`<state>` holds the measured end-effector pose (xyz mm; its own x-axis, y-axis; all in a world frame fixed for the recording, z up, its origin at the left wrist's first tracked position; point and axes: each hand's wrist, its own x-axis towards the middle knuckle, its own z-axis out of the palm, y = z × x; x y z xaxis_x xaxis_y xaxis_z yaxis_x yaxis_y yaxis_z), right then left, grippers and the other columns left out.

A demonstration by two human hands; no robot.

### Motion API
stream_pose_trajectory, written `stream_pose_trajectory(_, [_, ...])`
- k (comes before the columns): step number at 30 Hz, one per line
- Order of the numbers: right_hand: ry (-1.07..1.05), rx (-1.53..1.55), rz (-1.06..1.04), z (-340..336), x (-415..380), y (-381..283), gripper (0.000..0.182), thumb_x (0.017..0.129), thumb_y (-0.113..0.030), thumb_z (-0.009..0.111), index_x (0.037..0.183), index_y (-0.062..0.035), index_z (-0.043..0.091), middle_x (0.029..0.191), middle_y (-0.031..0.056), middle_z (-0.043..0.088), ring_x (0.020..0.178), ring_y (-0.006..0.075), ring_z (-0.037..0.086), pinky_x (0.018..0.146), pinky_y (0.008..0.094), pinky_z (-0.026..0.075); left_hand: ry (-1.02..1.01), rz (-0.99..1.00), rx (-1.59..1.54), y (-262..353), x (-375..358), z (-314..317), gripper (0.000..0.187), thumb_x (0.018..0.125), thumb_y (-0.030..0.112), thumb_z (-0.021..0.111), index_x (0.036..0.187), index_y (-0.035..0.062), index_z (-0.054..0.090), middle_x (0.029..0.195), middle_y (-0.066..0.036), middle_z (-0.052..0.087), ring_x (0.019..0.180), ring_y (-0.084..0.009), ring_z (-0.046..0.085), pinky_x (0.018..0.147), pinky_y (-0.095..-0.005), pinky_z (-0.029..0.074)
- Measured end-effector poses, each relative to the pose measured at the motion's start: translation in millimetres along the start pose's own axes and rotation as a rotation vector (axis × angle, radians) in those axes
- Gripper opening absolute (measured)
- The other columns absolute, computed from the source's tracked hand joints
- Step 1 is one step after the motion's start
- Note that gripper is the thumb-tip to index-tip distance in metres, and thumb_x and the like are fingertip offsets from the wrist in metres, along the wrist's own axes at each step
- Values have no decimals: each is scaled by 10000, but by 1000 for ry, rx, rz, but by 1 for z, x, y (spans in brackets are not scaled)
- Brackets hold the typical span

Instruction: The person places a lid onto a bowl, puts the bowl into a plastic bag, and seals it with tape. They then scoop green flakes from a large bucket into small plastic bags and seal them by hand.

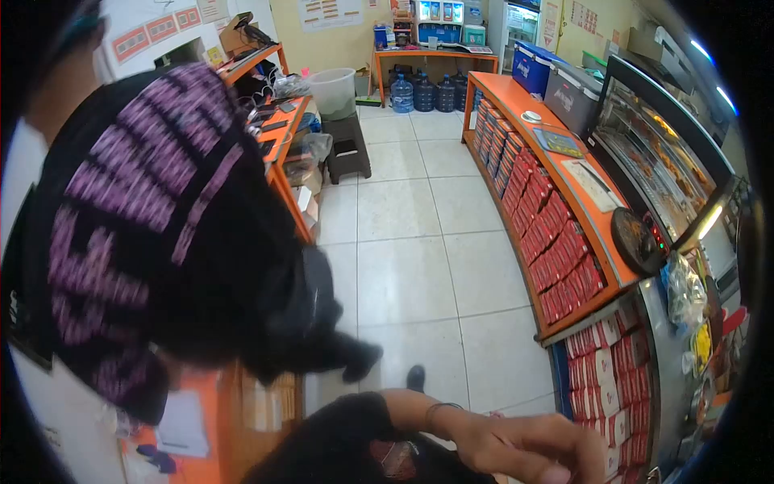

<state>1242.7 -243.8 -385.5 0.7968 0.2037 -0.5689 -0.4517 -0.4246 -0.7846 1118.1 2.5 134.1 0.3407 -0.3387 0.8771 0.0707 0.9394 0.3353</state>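
Nearest the left hand (528, 448), the red-and-white cartons (601, 371) look flat and thin. They lie in close-packed stacks side by side, filling the low shelf, their lowest layers partly hidden.

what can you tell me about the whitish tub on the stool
The tub is round, wide-mouthed and open, with no lid on it, and looks like translucent plastic. It narrows a little towards its base. The lower part looks greenish grey; whether that is contents or something showing through, I can't tell. It stands upright on a dark stool, beside the orange desk. A clear bag lies close on the desk side, though contact is unclear. No hand touches it.
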Motion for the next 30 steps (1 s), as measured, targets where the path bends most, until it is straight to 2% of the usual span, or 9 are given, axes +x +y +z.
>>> stream_pose_trajectory(3, [24,36,-146,-4,105,-118,160,844,-171,563,810,-19,600,757,112,614,669,242,580,610,382,472,-61,13,78,35,20,-94,272,988,168,512,1145,-46,572,1067,-134,617,963,-206,579,821,-385,458])
stream_pose_trajectory(8, [-1,24,-163,-3,215,-240,177,852,-179,556,819,-13,607,756,108,614,676,231,579,615,373,470,-242,-30,419,122,59,-246,334,970,225,536,1119,-71,576,1018,-199,626,896,-312,628,717,-379,501])
stream_pose_trajectory(12, [-8,-1,10,-7,286,-255,191,858,-186,550,825,-9,612,755,105,614,682,222,579,619,366,469,-270,77,774,193,92,-345,318,946,183,578,1143,-67,577,1055,-200,627,914,-323,632,743,-381,512])
stream_pose_trajectory(15, [-20,-21,178,-1,339,-257,201,863,-192,546,830,-6,616,754,102,614,687,215,578,622,361,469,20,-94,607,255,92,-421,300,948,211,577,1102,-46,601,1079,-192,628,923,-333,636,753,-386,516])
stream_pose_trajectory(18, [-19,-55,347,4,401,-260,212,868,-197,541,835,-3,620,753,100,614,691,208,578,625,356,468,18,57,721,316,103,-498,265,962,232,551,1014,-16,628,1049,-179,638,875,-319,638,713,-368,515])
stream_pose_trajectory(21, [-10,-114,415,-1,489,-289,223,873,-202,537,840,0,624,752,97,614,696,201,577,628,351,467,-16,-23,797,371,114,-568,236,965,224,540,947,5,627,999,-162,646,845,-304,639,678,-353,515])
stream_pose_trajectory(26, [53,-274,130,-13,705,-439,241,881,-211,530,848,5,631,751,93,614,703,190,577,633,342,466,-8,-41,1365,478,111,-644,216,943,218,579,917,11,634,980,-132,653,824,-278,637,669,-344,513])
stream_pose_trajectory(29, [71,-465,-403,26,887,-608,252,886,-216,526,853,8,635,750,91,614,707,183,576,636,337,465,61,-7,1588,553,96,-687,177,919,196,607,879,28,648,938,-107,660,768,-242,634,648,-324,506])
stream_pose_trajectory(30, [-27,-499,-362,55,911,-692,237,872,-187,558,879,34,642,758,89,619,743,193,581,672,358,463,226,50,1622,582,86,-693,166,916,201,603,870,50,655,899,-94,660,739,-224,629,632,-315,500])
